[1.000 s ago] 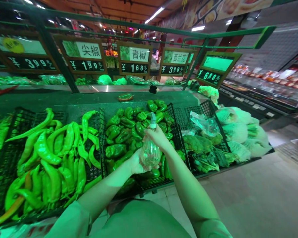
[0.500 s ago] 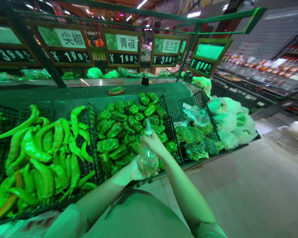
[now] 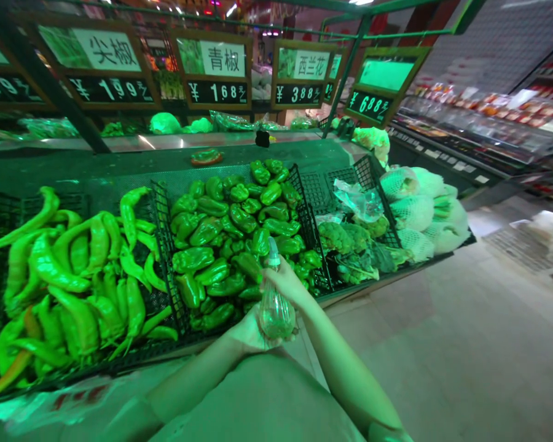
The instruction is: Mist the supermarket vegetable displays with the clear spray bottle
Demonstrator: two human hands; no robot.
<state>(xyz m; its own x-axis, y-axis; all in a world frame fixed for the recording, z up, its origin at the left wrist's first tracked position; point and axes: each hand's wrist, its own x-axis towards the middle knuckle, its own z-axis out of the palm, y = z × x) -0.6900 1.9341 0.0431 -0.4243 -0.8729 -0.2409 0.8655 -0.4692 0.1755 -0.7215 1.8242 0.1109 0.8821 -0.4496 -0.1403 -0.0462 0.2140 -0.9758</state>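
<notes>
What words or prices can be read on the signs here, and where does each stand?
"尖椒", "¥1.99": brown-framed sign behind long green peppers
"青椒", "¥1.68": brown-framed sign behind green bell peppers
"西兰花", "¥3.88": brown-framed sign
"¥6.88": green-faced sign
Price-unit characters: too small to read.

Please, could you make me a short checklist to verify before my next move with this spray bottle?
1. The clear plastic spray bottle stands about upright: ok.
2. The right hand has its grip around the bottle's neck: ok.
3. The left hand cups the bottle's lower body: ok.
4. Liquid level inside the bottle: cannot tell.
5. The direction of the translucent sprayer head: cannot tell.
6. The glossy green bell peppers lie in their black wire crate beyond the bottle: ok.
</notes>
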